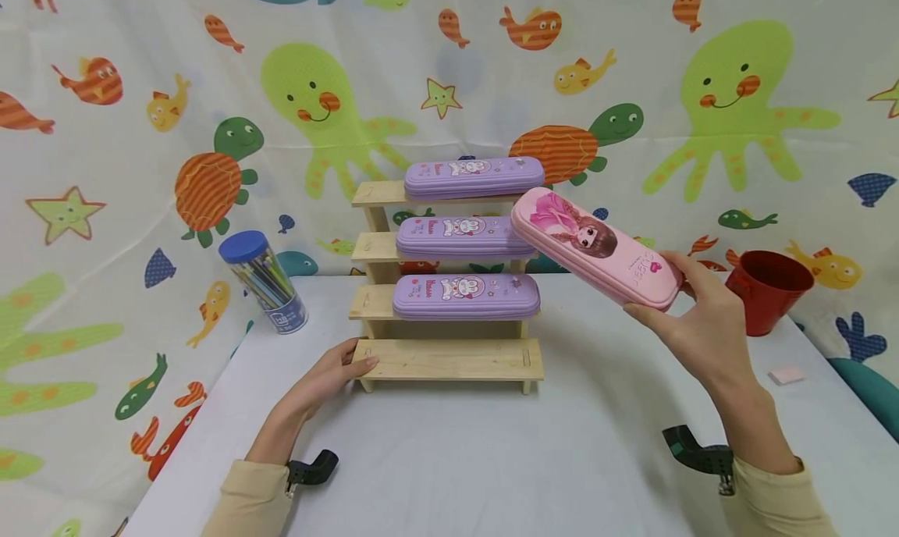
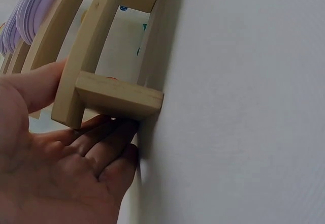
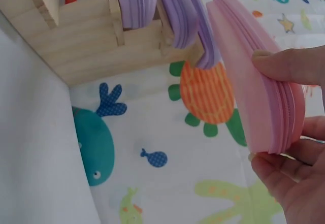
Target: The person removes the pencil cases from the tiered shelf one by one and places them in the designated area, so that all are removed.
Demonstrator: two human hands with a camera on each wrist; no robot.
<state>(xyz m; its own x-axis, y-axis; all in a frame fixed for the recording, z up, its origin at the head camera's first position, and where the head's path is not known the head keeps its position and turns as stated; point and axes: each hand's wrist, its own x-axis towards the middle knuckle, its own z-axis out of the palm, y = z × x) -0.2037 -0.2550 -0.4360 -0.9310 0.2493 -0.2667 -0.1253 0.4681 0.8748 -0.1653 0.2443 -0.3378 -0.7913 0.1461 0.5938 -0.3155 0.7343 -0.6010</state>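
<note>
A pink pencil case point(image 1: 597, 248) with a doll picture is held up and tilted in the air by my right hand point(image 1: 702, 318), its thumb and fingers gripping one end. In the right wrist view the pink case point(image 3: 254, 82) shows its zipped side. My left hand point(image 1: 326, 379) grips the left end of the lowest step of a wooden stepped rack point(image 1: 449, 359); the thumb lies on top, with the fingers point(image 2: 109, 150) beneath in the left wrist view. Purple pencil cases lie on the top point(image 1: 474, 178), second point(image 1: 463, 237) and third point(image 1: 467, 296) steps. The lowest step carries nothing.
At the left stands a clear tub of pens point(image 1: 263, 282) with a blue lid. A red cup point(image 1: 769, 291) stands at the right, behind my right hand. A small pink eraser-like block point(image 1: 785, 375) lies on the white table point(image 1: 449, 467). Behind hangs a sea-animal cloth point(image 1: 463, 69).
</note>
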